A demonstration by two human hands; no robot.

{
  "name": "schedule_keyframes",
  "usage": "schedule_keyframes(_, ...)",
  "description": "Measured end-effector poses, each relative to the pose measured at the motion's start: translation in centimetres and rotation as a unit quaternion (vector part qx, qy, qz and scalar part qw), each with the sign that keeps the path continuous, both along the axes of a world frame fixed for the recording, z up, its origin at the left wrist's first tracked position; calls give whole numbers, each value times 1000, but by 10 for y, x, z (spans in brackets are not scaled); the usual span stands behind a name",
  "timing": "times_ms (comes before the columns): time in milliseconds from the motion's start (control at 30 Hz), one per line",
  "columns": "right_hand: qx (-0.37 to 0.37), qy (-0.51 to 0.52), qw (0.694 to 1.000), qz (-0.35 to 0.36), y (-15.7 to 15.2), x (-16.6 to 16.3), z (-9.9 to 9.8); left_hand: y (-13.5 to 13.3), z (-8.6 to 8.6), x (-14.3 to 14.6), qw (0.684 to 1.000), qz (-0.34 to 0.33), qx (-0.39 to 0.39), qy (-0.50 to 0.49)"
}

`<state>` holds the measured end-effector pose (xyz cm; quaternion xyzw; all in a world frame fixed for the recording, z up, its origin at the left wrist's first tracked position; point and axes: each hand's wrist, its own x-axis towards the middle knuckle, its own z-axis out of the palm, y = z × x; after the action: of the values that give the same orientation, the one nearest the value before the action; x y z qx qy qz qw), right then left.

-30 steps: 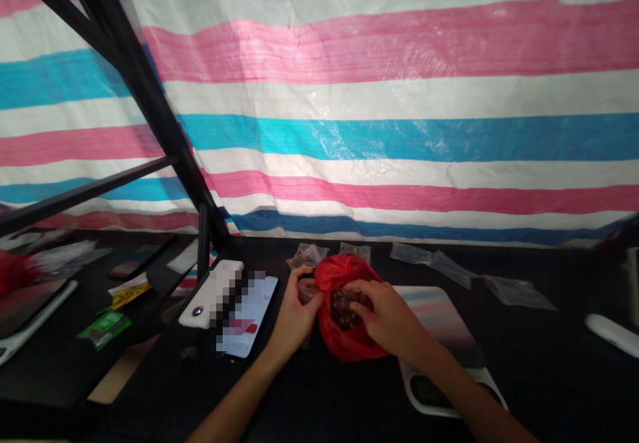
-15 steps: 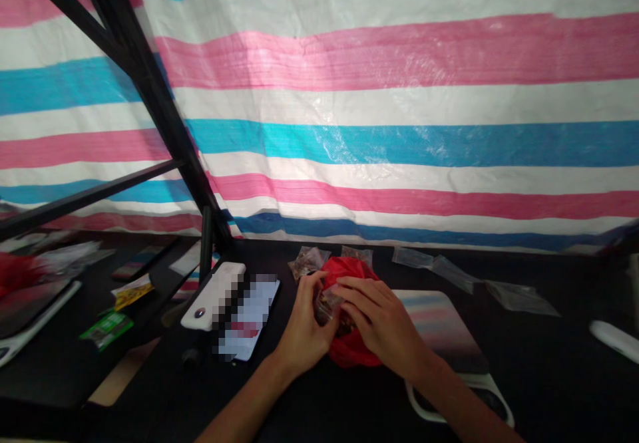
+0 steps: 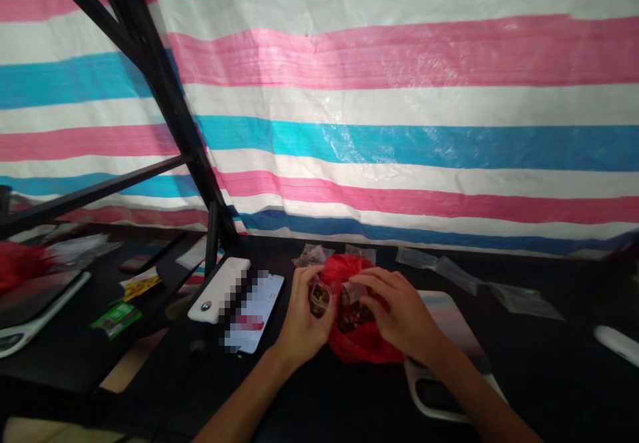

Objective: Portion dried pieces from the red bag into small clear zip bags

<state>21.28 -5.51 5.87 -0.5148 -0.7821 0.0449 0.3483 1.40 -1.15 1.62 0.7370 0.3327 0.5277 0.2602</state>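
My left hand (image 3: pixel 304 320) is curled round a small clear plastic bag (image 3: pixel 319 298), whose open mouth faces up and shows small brownish and yellowish bits inside. Just to its right lies an open red plastic bag (image 3: pixel 367 346) holding dark, mixed small pieces (image 3: pixel 352 316). Over that bag, my right hand (image 3: pixel 399 310) has its fingers bent together at a small translucent piece of plastic (image 3: pixel 353 290); its exact kind is unclear. Behind the red bag are two small filled clear bags, one on the left (image 3: pixel 312 255) and one on the right (image 3: pixel 362 254).
A kitchen scale (image 3: pixel 449 323) sits partly under my right forearm. Flat clear bags (image 3: pixel 456 275) lie along the back of the black table (image 3: pixel 539 376). A phone (image 3: pixel 257 313) and a white device (image 3: pixel 219 290) are on the left. A black metal frame (image 3: pixel 174 117) stands beyond them.
My hands have moved apart: the right one shifted right over the red bag, away from the small clear bag. That bag's open mouth and the red bag's contents now show more.
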Motion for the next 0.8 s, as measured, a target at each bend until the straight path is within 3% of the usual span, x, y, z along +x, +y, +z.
schedule_keyframes(200,-45,-77,996,6,0,9,0,1,-1,-2,999,6,35,16)
schedule_keyframes(400,-20,-35,999,37,-5,-9,-2,-1,-3,-2,996,26,67,46)
schedule_keyframes(567,10,-42,995,92,-12,-24,-4,-7,-2,-3,992,-56,79,75)
schedule_keyframes(700,56,49,995,73,-10,-24,-4,-8,-2,-1,993,-57,96,47)
schedule_keyframes(800,51,155,986,35,-7,-18,-1,-9,-3,0,997,-41,64,27)
